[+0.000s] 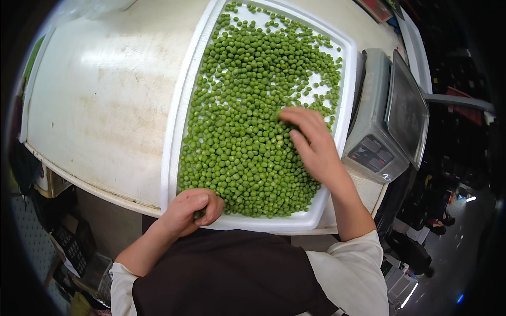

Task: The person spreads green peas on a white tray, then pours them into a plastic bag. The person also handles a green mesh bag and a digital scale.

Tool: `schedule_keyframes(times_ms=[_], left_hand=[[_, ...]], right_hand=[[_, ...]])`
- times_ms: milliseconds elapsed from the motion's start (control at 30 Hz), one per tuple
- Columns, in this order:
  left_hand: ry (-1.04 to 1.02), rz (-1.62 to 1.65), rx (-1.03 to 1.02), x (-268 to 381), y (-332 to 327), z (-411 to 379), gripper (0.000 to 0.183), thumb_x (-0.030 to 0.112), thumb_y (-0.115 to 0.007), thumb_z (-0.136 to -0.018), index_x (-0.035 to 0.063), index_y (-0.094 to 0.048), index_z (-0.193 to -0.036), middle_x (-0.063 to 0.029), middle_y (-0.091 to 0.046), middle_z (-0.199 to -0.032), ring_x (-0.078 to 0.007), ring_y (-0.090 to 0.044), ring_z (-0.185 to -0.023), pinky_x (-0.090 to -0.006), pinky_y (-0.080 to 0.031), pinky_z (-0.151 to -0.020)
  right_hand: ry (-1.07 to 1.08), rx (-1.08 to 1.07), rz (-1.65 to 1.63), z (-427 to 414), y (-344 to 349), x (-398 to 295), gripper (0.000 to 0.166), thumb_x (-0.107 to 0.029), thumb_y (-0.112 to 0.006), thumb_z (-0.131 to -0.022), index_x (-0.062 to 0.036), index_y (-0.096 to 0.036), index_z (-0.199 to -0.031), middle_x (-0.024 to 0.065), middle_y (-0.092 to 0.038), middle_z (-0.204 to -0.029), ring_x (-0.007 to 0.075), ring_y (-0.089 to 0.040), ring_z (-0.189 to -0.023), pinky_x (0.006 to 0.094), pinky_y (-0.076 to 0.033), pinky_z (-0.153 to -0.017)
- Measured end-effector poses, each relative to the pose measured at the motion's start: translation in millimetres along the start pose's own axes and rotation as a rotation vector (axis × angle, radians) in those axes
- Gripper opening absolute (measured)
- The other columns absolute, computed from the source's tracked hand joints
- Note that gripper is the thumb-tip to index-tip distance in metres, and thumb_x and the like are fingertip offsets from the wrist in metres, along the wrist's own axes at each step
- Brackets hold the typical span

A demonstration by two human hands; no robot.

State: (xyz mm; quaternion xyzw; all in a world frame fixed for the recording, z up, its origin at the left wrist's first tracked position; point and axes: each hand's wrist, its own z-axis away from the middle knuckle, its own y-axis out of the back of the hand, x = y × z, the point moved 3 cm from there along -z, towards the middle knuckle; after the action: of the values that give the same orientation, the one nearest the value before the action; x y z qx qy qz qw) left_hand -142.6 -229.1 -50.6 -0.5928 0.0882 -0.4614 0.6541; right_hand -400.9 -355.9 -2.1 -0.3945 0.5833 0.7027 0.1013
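Observation:
Shelled green peas (241, 130) lie in a white foam tray (172, 146) on the table before me. The peas are thick at the near end and thinner at the far end, where the white bottom shows through. My right hand (312, 144) is over the peas on the right side, its thumb and forefinger apart and the fingertips among the peas. A few paler, yellowish peas (280, 138) lie by the thumb. Curled into a fist, my left hand (193, 211) rests at the tray's near left corner. Something dark green shows inside its curled fingers, apparently peas, mostly hidden.
Right of the tray stands a weighing scale (375, 118) with a metal pan (409, 110), its body wrapped in clear plastic. The worn white table (106, 106) extends left. Clear plastic film (91, 10) lies at the far left. Crates (73, 249) stand below on the left.

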Motion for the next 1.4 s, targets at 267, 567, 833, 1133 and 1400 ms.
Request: schedule_keyframes(times_ms=[267,567,833,1133,1400], left_hand=[[0.000,0.008,0.001,1,-1,-1,0.046,0.036,-0.048,-0.104,0.0032,-0.056,-0.073,-0.0032,-0.045,-0.062,-0.0102,-0.037,-0.055,-0.0251,-0.030,-0.051],[0.011,0.035,0.007,0,-1,0,0.045,0.036,-0.048,-0.104,0.0030,-0.057,-0.074,-0.0030,-0.045,-0.062,-0.0102,-0.036,-0.055,-0.0252,-0.030,-0.051],[0.010,0.037,0.004,2,-3,0,0.045,0.033,-0.046,-0.106,0.0024,-0.056,-0.074,-0.0033,-0.045,-0.063,-0.0106,-0.037,-0.055,-0.0251,-0.030,-0.052],[0.006,0.032,-0.006,0,-1,1,0.044,0.032,-0.046,-0.105,0.0027,-0.055,-0.074,-0.0028,-0.044,-0.063,-0.0104,-0.036,-0.054,-0.0249,-0.030,-0.052],[0.006,-0.003,-0.001,1,-1,-1,0.045,0.036,-0.047,-0.105,0.0041,-0.054,-0.073,-0.0032,-0.047,-0.062,-0.0104,-0.037,-0.051,-0.0256,-0.029,-0.048]], right_hand=[[0.134,0.112,0.053,-45,1,2,0.034,-0.006,-0.057,-0.092,-0.0019,-0.061,-0.125,0.0188,-0.058,-0.132,0.0371,-0.050,-0.129,0.0459,-0.040,-0.109],[0.202,0.141,0.208,-98,-29,20,0.040,-0.012,-0.064,-0.088,-0.0064,-0.061,-0.127,0.0185,-0.050,-0.141,0.0382,-0.046,-0.131,0.0486,-0.037,-0.111],[0.196,-0.094,0.081,-38,-26,-10,0.040,-0.010,-0.065,-0.087,-0.0026,-0.060,-0.126,0.0185,-0.054,-0.135,0.0379,-0.048,-0.127,0.0481,-0.039,-0.108],[0.153,-0.221,-0.060,-15,-3,-32,0.026,-0.008,-0.063,-0.090,-0.0056,-0.067,-0.115,0.0132,-0.062,-0.129,0.0331,-0.056,-0.122,0.0435,-0.044,-0.104],[0.028,0.094,-0.119,-89,13,3,0.028,-0.006,-0.052,-0.095,-0.0015,-0.065,-0.119,0.0149,-0.067,-0.118,0.0303,-0.064,-0.110,0.0363,-0.049,-0.100]])
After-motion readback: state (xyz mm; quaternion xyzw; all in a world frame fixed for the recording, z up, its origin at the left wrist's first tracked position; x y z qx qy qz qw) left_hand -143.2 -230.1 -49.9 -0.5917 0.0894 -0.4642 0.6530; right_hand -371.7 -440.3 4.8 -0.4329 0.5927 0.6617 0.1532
